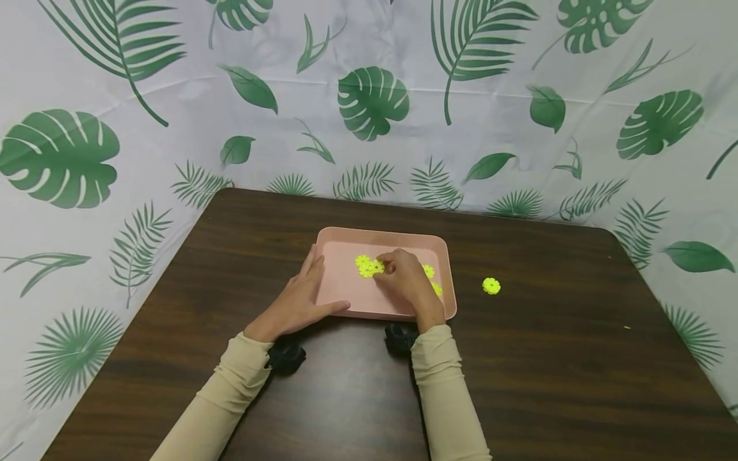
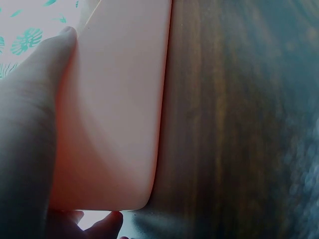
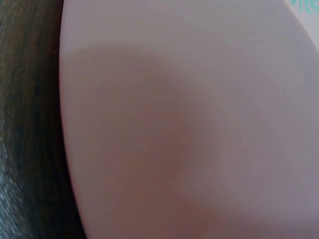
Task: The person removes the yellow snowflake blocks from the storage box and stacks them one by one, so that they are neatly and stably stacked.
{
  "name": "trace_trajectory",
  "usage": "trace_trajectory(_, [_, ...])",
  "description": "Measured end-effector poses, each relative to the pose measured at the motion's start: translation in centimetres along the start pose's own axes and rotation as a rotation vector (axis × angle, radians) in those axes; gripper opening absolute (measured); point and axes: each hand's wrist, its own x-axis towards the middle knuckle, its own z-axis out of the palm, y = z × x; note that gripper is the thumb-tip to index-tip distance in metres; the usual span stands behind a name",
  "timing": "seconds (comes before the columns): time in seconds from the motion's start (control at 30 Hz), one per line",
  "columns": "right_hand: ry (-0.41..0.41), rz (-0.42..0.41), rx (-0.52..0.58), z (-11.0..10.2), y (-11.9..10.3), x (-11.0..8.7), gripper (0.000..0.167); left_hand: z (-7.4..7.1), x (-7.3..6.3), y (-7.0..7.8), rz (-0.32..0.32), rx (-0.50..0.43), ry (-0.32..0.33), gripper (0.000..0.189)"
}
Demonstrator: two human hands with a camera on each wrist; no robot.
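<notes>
A shallow pink tray (image 1: 346,288) lies on the table with several bright yellow flower-shaped pieces in it. My left hand (image 1: 296,301) rests against the tray's near left corner, fingers straight along the left wall and thumb over the front rim. In the left wrist view the thumb (image 2: 35,109) lies along the tray's front wall (image 2: 117,99). Over the tray, my right hand (image 1: 406,282) pinches a yellow flower piece (image 1: 377,266) beside a small cluster of flower pieces (image 1: 364,266). Its wrist view shows mostly the blurred tray wall (image 3: 199,124).
Another yellow flower piece (image 1: 491,285) lies on the dark wooden table (image 1: 548,358), right of the tray. More flower pieces (image 1: 428,271) sit inside the tray's right end, partly behind the right hand. A white leaf-patterned cloth (image 1: 323,128) hangs behind the table.
</notes>
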Motion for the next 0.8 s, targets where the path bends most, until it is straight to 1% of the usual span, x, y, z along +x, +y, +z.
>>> trace_trajectory(0.17, [0.01,-0.033,-0.009,-0.3,-0.1,-0.2,0.032,0.0,0.0,0.1,0.01,0.004,0.009,0.117])
trace_trajectory(0.4, [0.001,-0.059,-0.068,-0.3,0.1,-0.3,0.011,0.2,0.0,0.0,0.02,-0.002,0.022,0.116])
trace_trajectory(0.6, [0.028,-0.119,-0.084,-0.4,0.4,-0.6,0.017,0.5,-0.1,-0.2,0.033,-0.009,0.023,0.117])
trace_trajectory(0.7, [0.064,-0.121,-0.073,-1.1,0.5,-1.2,0.014,0.4,-0.1,-0.3,0.035,-0.007,0.021,0.117])
trace_trajectory(0.8, [0.107,-0.111,-0.049,-2.3,0.7,-1.9,0.02,0.1,-0.2,-0.3,0.042,-0.002,0.024,0.116])
